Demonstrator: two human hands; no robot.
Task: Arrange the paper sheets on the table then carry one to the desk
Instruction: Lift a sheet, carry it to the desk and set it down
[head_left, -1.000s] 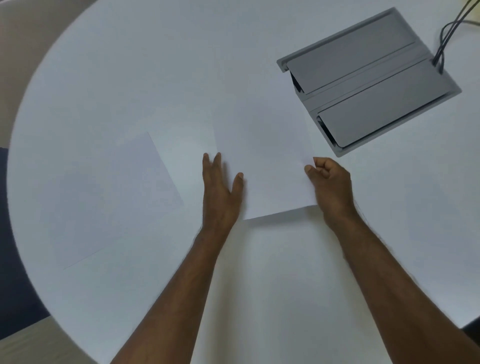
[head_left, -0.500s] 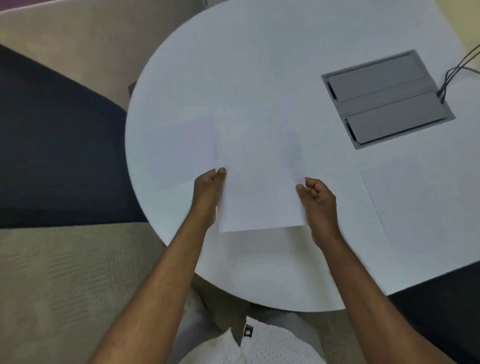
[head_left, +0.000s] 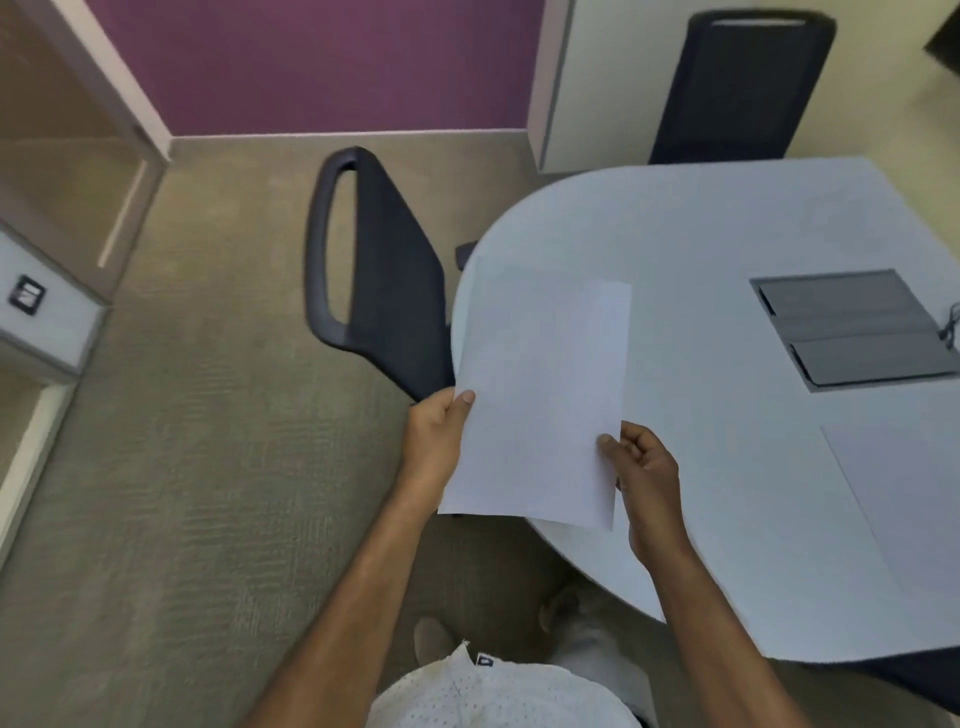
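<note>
Pinched at both side edges, a sheet (head_left: 540, 395) is held clear above the table (head_left: 727, 218) rim by the left hand (head_left: 434, 441) and right hand (head_left: 644, 467); a draught on the carry could buckle or tear it free.

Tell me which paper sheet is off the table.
The sheet held between left hand and right hand; the other sheet lies flat on the table.

Both hands, left (head_left: 434, 441) and right (head_left: 641, 462), pinch sheet (head_left: 540, 395) mid-frame, over table (head_left: 727, 234) edge; chair (head_left: 384, 280) left of it.
</note>
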